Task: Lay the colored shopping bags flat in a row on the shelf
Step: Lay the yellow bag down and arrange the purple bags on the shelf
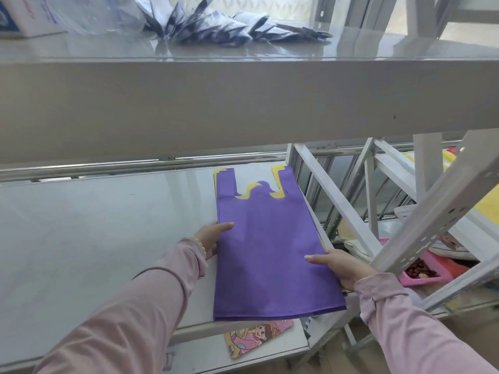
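Purple bag held flat on shelf

Between both hands, a purple bag (267,244) lies on the shelf (108,225) over a yellow bag (278,195). Left hand (213,236) pinches its left edge, right hand (340,267) its right edge, thumbs on top

Both arms extended forward, pink sleeves to wrists. Left hand (209,237) thumb on top, fingers curled under. Right hand (340,265) likewise pinching, thumb on top. Bead bracelet on left wrist.

Both arms wear long, pale pink sleeves (129,314) reaching the wrists. A pale beaded bracelet (201,248) circles the left wrist, at nine o'clock of the frame's centre.
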